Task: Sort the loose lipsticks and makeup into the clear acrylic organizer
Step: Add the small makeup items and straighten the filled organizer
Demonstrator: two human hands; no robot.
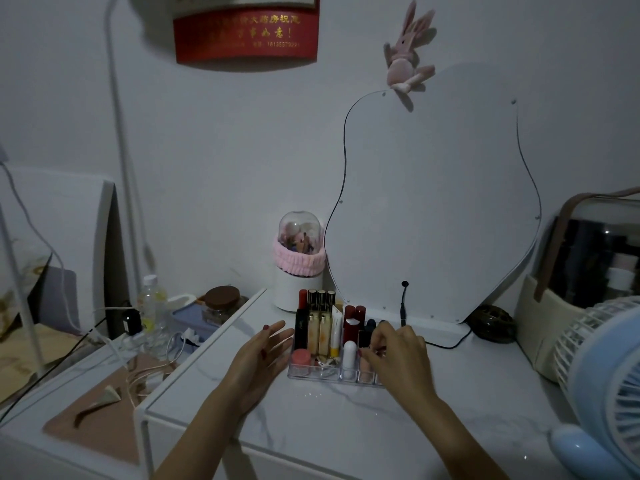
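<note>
your left hand [265, 348] lies open and flat against the left wall of the clear acrylic organizer [313, 375] on the table [346, 414]; keep it braced. your right hand [394, 351] pinches something small over the right-hand compartments; what, i cannot tell. lower it straight into a free slot.

Clear glossy organizer [313, 372] (fuzzy headband [300, 259])

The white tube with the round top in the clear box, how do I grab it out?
Pinch the white tube by its rounded cap, coming straight down from above. It stands upright in a narrow slot of the organizer, so only the top pokes free; walls and neighbouring items block the sides.
</note>
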